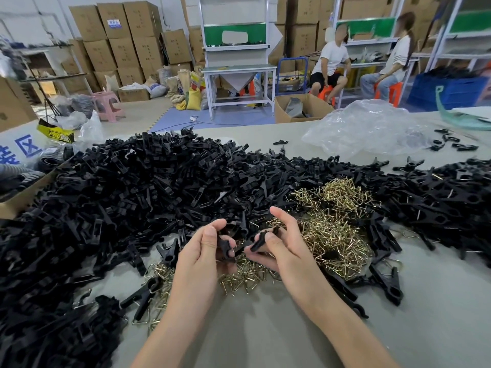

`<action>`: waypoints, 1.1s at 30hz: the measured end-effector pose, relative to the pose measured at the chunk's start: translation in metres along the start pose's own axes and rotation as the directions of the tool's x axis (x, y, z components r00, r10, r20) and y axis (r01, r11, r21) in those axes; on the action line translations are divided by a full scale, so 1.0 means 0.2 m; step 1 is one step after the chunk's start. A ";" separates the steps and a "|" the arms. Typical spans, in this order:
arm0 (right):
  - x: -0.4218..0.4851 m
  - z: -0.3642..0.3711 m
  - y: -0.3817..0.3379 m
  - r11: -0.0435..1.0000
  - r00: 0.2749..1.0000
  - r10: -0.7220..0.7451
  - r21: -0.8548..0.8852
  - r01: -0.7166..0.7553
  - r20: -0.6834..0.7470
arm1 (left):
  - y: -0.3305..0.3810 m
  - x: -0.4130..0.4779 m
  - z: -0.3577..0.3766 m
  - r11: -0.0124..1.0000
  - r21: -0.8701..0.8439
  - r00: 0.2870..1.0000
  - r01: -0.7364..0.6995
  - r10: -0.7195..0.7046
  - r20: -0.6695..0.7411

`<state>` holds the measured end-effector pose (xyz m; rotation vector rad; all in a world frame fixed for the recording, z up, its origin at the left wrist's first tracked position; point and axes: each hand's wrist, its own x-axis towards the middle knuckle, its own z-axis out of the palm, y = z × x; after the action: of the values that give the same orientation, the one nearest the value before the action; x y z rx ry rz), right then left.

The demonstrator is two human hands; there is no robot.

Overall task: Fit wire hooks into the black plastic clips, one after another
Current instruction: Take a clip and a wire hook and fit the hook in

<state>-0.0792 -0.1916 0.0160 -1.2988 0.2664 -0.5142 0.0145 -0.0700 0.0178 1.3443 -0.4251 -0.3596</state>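
Note:
My left hand grips a black plastic clip piece between thumb and fingers. My right hand pinches another black clip piece just to its right; the two pieces almost meet above the table. Whether a wire hook sits between them I cannot tell. A heap of brass-coloured wire hooks lies under and to the right of my hands. A big pile of loose black clips covers the table's left and back.
More black clips spread along the right. A crumpled clear plastic bag lies at the back right. An open cardboard box stands at the left edge. Bare grey table lies near me. Two people sit far behind.

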 end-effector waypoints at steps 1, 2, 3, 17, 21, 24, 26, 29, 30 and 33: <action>0.00 0.00 0.00 1.000 1.000 -0.001 -0.003 0.001 -0.001 | 0.00 0.00 0.00 1.000 -0.017 1.000 0.004 -0.004 0.005; 0.00 0.00 0.00 1.000 1.000 -0.006 -0.009 0.005 -0.009 | -0.01 0.00 0.00 0.999 -0.034 1.000 0.008 -0.007 0.012; 0.00 0.00 0.01 1.000 1.000 -0.011 -0.011 0.011 -0.020 | -0.01 0.00 -0.01 0.999 -0.052 1.000 0.015 -0.014 0.021; 0.07 -0.04 0.07 0.991 0.998 0.042 0.128 -0.036 -0.046 | 0.00 0.00 -0.03 0.990 0.123 0.998 -0.067 0.066 0.016; 0.07 -0.05 0.08 0.996 0.998 0.045 0.083 -0.042 -0.036 | 0.00 -0.02 0.00 0.999 0.033 0.998 0.023 -0.025 0.056; 0.07 -0.05 0.08 0.998 0.999 0.038 0.053 -0.036 -0.023 | 0.00 -0.03 0.02 0.999 -0.004 0.995 0.042 -0.042 0.087; 0.06 -0.04 0.08 0.999 1.000 0.026 0.039 -0.025 -0.017 | 0.00 -0.03 0.01 0.996 0.083 0.996 0.011 -0.018 0.084; 0.06 -0.03 0.07 1.000 1.000 0.007 0.028 -0.007 -0.002 | 0.01 -0.03 0.01 0.988 0.151 0.997 -0.025 0.013 0.077; 0.06 -0.03 0.07 1.000 1.000 0.002 0.030 -0.002 0.000 | 0.01 -0.03 0.01 0.990 0.142 0.997 -0.024 0.014 0.071; 0.06 -0.03 0.07 1.000 1.000 -0.015 0.021 0.015 0.000 | 0.01 -0.02 0.02 0.991 0.134 0.997 -0.006 -0.003 0.072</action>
<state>-0.0697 -0.2007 0.0024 -1.2809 0.2503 -0.5284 0.0088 -0.0699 0.0205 1.4646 -0.5178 -0.3845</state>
